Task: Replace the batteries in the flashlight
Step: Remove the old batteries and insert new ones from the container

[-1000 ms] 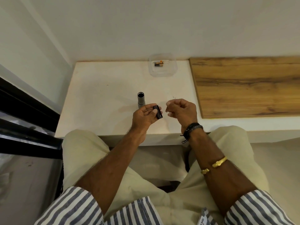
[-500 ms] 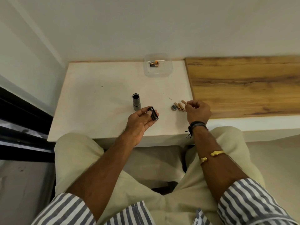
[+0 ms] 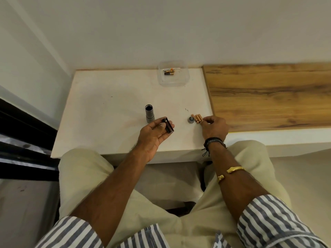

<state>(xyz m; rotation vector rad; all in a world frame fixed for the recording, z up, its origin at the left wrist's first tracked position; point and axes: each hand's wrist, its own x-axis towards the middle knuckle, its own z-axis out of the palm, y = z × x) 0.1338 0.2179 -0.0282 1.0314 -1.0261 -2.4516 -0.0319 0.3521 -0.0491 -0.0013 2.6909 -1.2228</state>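
Two bare hands work over the near part of a white table in the middle of the frame. We see the left hand just left of centre, palm turned up, its thumb and curled fingers grasping a short black cartridge that lies slantwise across the fingertips. Just above that hand in the frame, the grey flashlight body stands upright on the table, its dark open mouth facing up. Right of centre, three copper-coloured batteries lie side by side on the tabletop, with a small round end cap just to their left. The right hand sits immediately right of them, knuckles up and fingers curled, thumb and forefinger drawn together beside the nearest battery; we cannot tell whether it pinches that battery or merely touches it. A black corded band circles that wrist, and a gold bangle sits lower on the forearm. At upper centre, against the wall, a clear plastic tub holds two more black-and-copper cells. A wooden board fills the right side, meeting the table's right edge. Striped sleeves and pale trousers occupy the bottom of the frame.
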